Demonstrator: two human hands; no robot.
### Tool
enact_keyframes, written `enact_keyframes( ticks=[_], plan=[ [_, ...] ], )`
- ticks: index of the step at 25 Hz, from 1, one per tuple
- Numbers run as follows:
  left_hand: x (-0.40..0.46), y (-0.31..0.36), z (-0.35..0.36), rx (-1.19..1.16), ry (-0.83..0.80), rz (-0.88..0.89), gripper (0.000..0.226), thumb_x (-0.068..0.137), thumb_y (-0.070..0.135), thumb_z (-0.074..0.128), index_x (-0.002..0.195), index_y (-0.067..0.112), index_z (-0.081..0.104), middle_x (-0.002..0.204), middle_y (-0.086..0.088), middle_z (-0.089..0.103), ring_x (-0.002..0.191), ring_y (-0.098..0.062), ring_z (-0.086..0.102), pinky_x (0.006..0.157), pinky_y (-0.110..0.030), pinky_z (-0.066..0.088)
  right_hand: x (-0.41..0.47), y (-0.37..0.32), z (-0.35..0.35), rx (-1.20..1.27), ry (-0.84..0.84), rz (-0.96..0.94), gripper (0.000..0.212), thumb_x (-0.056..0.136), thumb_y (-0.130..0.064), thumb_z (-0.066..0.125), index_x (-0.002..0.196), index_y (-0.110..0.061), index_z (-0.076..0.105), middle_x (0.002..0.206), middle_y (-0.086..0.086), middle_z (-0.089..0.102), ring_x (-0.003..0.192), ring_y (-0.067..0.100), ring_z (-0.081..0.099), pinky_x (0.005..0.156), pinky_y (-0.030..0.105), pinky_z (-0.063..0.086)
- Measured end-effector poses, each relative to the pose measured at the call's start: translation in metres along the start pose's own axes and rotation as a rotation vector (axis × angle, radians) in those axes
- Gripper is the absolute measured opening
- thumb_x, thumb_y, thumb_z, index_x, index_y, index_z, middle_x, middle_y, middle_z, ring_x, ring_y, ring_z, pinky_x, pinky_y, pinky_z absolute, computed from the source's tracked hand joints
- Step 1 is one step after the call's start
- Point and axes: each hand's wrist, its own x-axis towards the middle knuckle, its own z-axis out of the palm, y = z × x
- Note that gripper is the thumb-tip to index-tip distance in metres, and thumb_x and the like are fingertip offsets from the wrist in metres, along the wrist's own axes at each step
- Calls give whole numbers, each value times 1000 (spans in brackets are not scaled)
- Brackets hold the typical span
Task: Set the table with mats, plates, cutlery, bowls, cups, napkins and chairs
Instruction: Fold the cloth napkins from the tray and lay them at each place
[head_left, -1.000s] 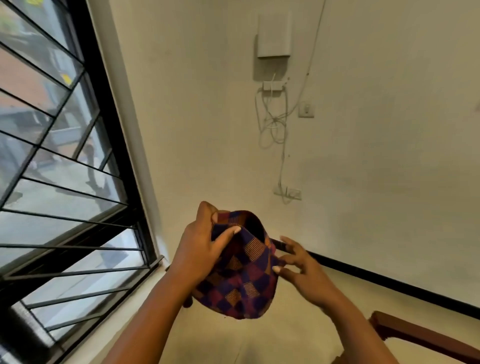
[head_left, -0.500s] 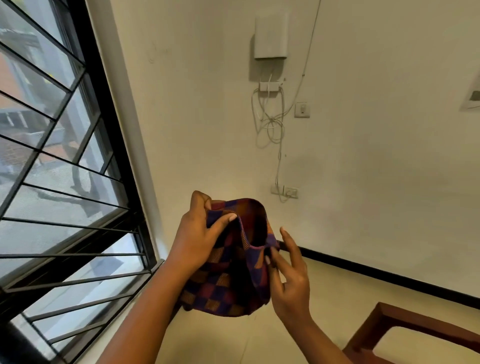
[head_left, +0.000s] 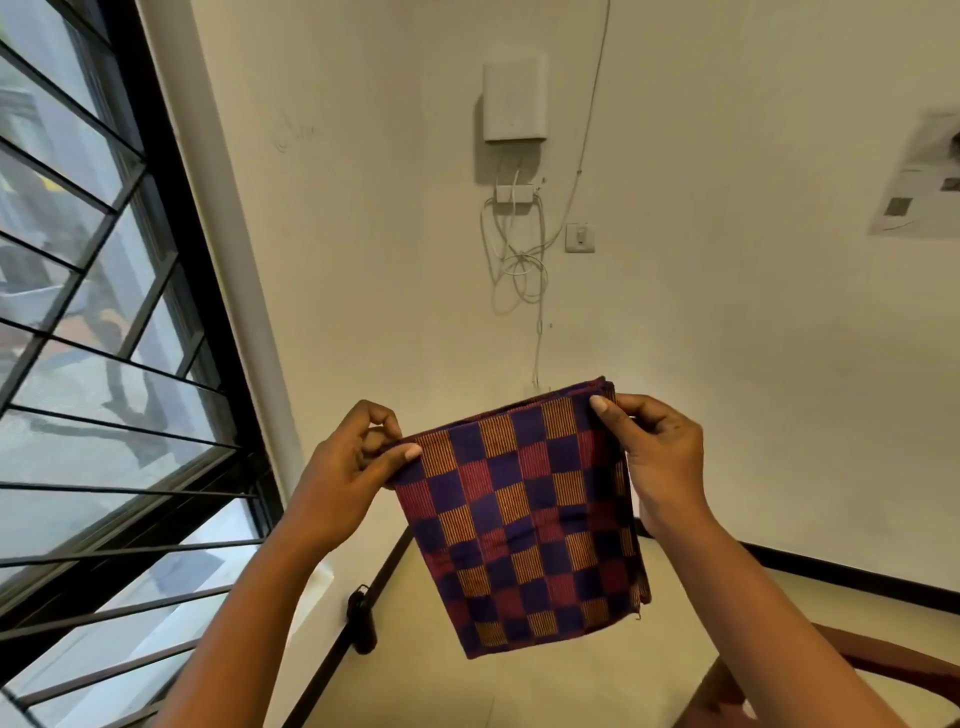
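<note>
While the left hand (head_left: 347, 470) pinches one top corner of the checked napkin (head_left: 524, 514) and the right hand (head_left: 655, 457) pinches the other, the folded cloth hangs flat between and below them, its top edge running hand to hand (slightly higher at the right). Neither hand is nearer; I judge the next fold or lowering needs both together, with a wooden chair (head_left: 883, 670) below the right forearm.

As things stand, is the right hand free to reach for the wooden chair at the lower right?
Probably not yet. The right hand pinches the top right corner of the checked cloth, and the left hand holds the other corner. The chair lies below with nothing between, but the grip must let go first.
</note>
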Motion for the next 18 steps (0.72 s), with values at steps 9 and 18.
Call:
enact_keyframes(
  ticks=[9,18],
  plan=[
    [19,10,23,-55,-120,96,34,95,-1,53,119,20,62,118,9,50,113,-12,55,82,-25,56,22,-25,-17,-153,-88,-140,16,89,-12,67,94,-23,58,87,5,65,79,15,66,64,31,58],
    [36,11,44,-10,-9,99,31,88,11,66,116,24,64,117,19,59,111,-14,60,84,-28,58,40,-25,-49,-681,-452,-408,94,73,-15,84,149,-28,29,148,-17,18,138,2,30,93,22,52]
  ],
)
